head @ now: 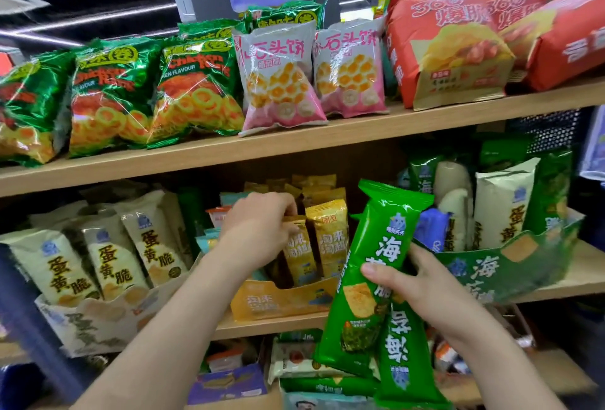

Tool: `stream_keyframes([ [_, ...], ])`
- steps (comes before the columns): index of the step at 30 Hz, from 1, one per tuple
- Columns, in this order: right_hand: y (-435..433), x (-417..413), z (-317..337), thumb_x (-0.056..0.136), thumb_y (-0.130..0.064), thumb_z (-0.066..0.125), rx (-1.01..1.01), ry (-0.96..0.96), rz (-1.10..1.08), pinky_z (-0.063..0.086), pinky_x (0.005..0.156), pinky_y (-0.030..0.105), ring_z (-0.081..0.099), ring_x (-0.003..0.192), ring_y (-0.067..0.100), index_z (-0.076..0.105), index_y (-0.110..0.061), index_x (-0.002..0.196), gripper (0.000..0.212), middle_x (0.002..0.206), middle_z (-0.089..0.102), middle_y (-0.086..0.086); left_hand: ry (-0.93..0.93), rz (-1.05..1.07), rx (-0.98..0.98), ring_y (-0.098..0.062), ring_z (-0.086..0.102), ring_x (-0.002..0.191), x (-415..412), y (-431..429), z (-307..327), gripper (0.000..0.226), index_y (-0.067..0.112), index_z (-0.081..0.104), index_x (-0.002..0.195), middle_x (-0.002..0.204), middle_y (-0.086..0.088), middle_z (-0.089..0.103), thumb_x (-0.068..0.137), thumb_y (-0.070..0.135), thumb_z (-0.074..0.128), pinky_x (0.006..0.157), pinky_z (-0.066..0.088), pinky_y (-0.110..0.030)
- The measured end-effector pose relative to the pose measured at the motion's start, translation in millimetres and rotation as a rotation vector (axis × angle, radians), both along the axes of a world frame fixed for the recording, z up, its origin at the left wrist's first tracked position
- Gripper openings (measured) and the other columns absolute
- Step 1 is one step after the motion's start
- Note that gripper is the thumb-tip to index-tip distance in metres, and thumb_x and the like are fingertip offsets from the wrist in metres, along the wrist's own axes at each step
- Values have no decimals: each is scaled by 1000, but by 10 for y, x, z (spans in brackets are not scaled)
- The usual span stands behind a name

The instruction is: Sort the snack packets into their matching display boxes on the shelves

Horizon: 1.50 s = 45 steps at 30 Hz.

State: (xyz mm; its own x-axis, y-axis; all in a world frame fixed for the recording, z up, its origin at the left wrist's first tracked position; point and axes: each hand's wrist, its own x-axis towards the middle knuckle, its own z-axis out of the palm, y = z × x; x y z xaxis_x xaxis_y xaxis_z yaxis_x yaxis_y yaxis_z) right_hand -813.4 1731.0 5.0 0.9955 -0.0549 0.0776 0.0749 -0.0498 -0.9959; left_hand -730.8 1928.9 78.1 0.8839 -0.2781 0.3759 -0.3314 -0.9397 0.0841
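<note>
Sorting at the middle shelf (271,324). We reach our left hand (262,229) into the gold display box (281,301) at the shelf's front edge, fingers (284,210) curled over the top of a gold packet (299,252), seemingly to seat it upright among its like. Our right hand (422,292) pinches two green packets (370,278) between thumb and fingers, held ready, we judge, for the green display box (491,272) toward the shelf's right end.

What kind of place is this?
Likely a snack shop: wooden shelves crowded with crisp bags, cardboard display boxes, the left hand gripping a gold packet, the right hand holding green packets.
</note>
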Motion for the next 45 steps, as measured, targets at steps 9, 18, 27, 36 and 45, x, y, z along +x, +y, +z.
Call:
stream_keyframes([
  [9,40,80,-160,68,-36,79,-21,14,44,50,66,10,70,87,-2,66,-28,104,40,98,75,-19,-249,34,209,-30,62,89,259,-84,-43,18,22,45,79,78,2,47,92,12,51,63,35,-34],
  [18,34,-1,-183,56,-65,81,-115,-42,-20,53,89,30,67,101,6,68,-45,100,51,112,70,-9,-420,-175,-235,-16,63,83,-166,-80,-109,16,22,70,100,86,6,68,95,31,58,66,48,-31],
  [27,78,-174,-135,65,-46,78,-416,-179,-57,37,82,-1,46,102,-19,57,-58,109,51,115,44,-18,324,-322,-961,7,66,86,-725,-424,-680,38,37,61,106,95,27,70,74,35,80,73,51,-15],
  [36,-258,-460,-17,86,-16,71,-118,-457,-157,55,91,37,63,110,12,34,-63,128,73,126,56,-13,361,-249,-1216,-13,72,82,-863,-436,-699,45,32,60,103,91,10,74,63,49,73,74,59,-41],
  [45,-230,-533,-163,88,-45,61,-145,-334,-252,42,97,20,52,109,-9,68,-49,102,16,117,50,-12,300,-300,-1184,-13,70,94,-1148,-686,-879,44,35,58,110,102,9,72,72,48,76,82,57,-46],
])
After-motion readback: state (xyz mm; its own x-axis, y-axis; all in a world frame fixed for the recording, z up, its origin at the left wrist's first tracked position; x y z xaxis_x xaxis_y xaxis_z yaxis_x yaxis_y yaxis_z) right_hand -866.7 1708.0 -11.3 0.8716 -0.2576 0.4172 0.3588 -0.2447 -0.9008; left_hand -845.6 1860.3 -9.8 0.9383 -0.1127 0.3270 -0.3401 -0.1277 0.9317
